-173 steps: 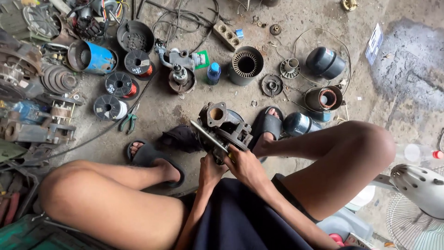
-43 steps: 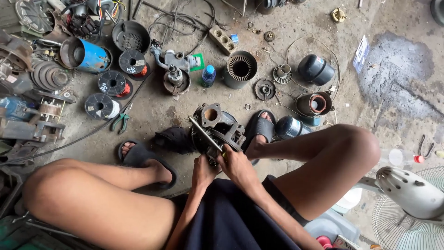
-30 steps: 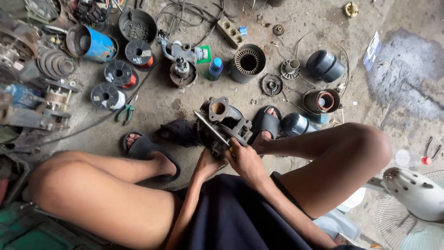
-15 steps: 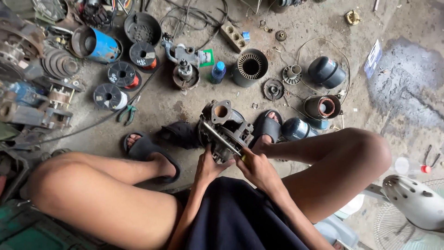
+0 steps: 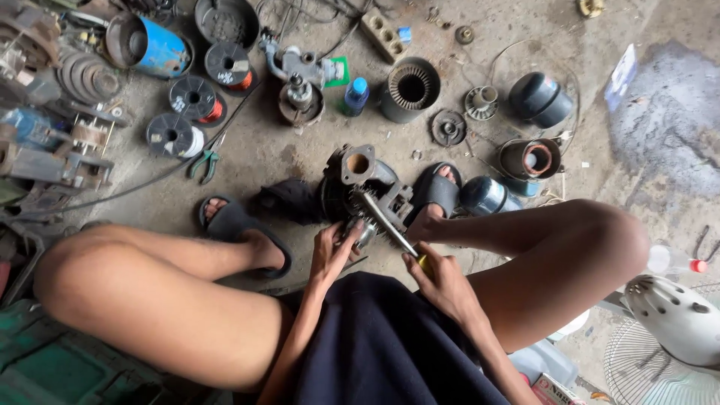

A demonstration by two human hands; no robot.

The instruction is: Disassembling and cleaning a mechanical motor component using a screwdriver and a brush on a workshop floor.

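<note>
Since the earlier frame your right hand [image 5: 442, 281] has drawn back along the screwdriver [image 5: 390, 234] it grips, your left hand [image 5: 334, 251] steadies the pump housing [image 5: 364, 187] between your sandals, disassembly unfinished, parts scattered beyond.

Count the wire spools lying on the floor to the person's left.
3. One spool lies below the dark round pan, one lower left of it, and one nearest the green-handled pliers. More may be hidden in the clutter at the left edge.
</note>
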